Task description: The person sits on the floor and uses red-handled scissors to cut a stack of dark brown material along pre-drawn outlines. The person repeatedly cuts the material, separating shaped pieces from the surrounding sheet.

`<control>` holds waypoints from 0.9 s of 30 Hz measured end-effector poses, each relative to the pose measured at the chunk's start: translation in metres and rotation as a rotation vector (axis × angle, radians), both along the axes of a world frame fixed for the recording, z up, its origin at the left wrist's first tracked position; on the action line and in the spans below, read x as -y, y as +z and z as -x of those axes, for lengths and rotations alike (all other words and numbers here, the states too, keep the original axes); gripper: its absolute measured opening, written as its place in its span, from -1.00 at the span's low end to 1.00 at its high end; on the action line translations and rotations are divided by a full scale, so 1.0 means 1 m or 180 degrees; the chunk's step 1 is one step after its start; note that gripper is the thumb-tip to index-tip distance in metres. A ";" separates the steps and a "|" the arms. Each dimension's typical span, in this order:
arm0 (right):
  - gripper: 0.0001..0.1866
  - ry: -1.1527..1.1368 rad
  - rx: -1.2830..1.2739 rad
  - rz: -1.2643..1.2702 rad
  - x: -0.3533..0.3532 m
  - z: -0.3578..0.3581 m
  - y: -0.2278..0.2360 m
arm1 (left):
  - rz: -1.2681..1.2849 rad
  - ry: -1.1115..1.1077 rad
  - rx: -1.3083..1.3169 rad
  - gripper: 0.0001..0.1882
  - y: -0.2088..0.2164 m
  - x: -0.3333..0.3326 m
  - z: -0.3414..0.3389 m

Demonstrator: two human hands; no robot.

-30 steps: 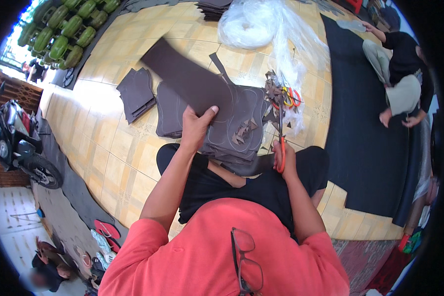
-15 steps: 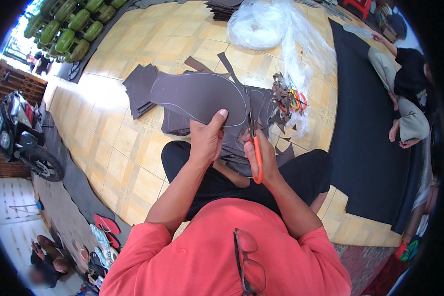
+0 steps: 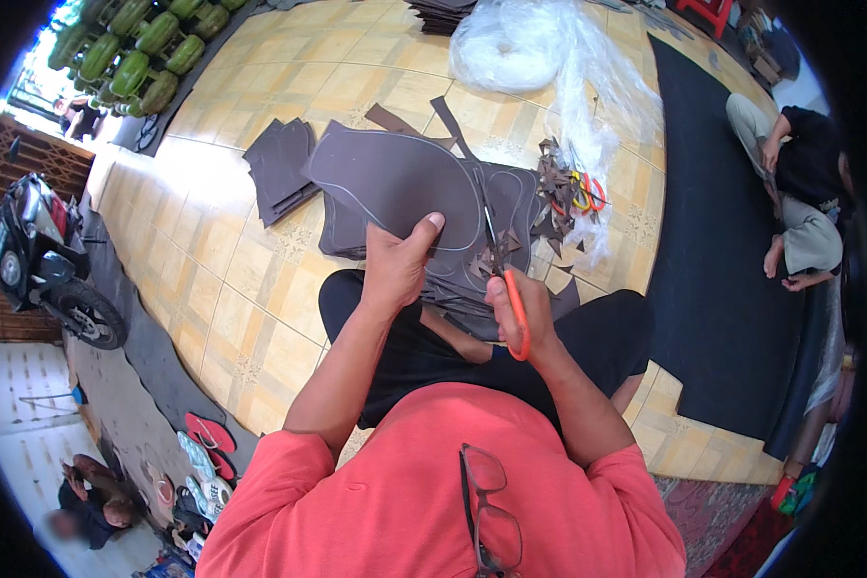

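My left hand is closed on a dark brown sheet piece, thumb on top. A pale curved sole-like outline runs over the piece. In my right hand are scissors with orange handles, their blades pointing away from me along the right edge of the piece. Whether the blades touch it I cannot tell. Beneath lies a pile of similar dark sheets, some with pale outlines. Another small stack of cut sheets sits to the left.
Dark offcuts and another pair of scissors with red and yellow handles lie to the right. Clear plastic wrap is heaped beyond. A person sits beside a long black sheet. A motorcycle stands left.
The brown piece has tilted in my left hand, a pointed corner now showing at its far left. My right hand and scissors shifted slightly right and nearer. The seated person's outstretched arm has drawn in.
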State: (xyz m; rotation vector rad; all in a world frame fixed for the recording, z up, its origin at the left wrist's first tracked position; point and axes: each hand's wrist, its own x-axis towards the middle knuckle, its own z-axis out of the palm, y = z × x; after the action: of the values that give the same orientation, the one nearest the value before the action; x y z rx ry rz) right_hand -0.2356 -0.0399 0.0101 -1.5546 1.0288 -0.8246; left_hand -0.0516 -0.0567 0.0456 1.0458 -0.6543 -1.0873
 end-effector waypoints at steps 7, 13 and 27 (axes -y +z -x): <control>-0.67 -0.0090 0.0102 -0.0026 -0.002 0.003 -0.020 | -0.0141 -0.0370 0.0270 -0.68 -0.017 -0.010 0.002; -0.77 -0.0438 0.1669 -0.1292 -0.003 -0.001 -0.023 | -0.0287 -0.0893 0.0852 -0.57 -0.021 -0.015 -0.004; -0.72 0.0001 0.0245 -0.0443 -0.018 0.010 -0.026 | -0.0420 -0.0067 0.0484 -0.72 0.031 0.013 -0.048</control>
State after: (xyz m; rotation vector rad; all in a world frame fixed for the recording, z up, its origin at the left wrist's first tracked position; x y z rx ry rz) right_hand -0.2451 -0.0222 -0.0155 -1.3954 1.0086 -0.7897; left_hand -0.0037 -0.0694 0.0763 1.2469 -0.7239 -1.0879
